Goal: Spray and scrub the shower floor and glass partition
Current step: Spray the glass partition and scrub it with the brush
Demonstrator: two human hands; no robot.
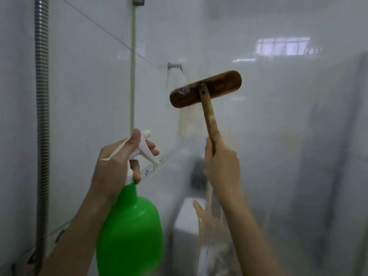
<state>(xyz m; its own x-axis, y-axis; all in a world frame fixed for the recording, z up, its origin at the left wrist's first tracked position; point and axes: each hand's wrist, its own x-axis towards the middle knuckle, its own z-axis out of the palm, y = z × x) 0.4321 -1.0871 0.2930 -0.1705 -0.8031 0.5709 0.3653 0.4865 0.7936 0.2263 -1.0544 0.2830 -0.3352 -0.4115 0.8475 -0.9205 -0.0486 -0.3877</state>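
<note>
- Glass partition (278, 136) is taking the brush (206, 89); right grip (221, 162) is clamping its handle, and the head is risking a skid.
- Left grip (117, 158) is clamping the spray bottle (131, 226), risking stray spray.

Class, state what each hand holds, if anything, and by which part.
The left hand grips the green spray bottle at its white trigger head and neck. The right hand grips the wooden scrub brush by its handle.

Green bottle (131, 226), wooden brush (206, 89) against glass (278, 136)
</note>
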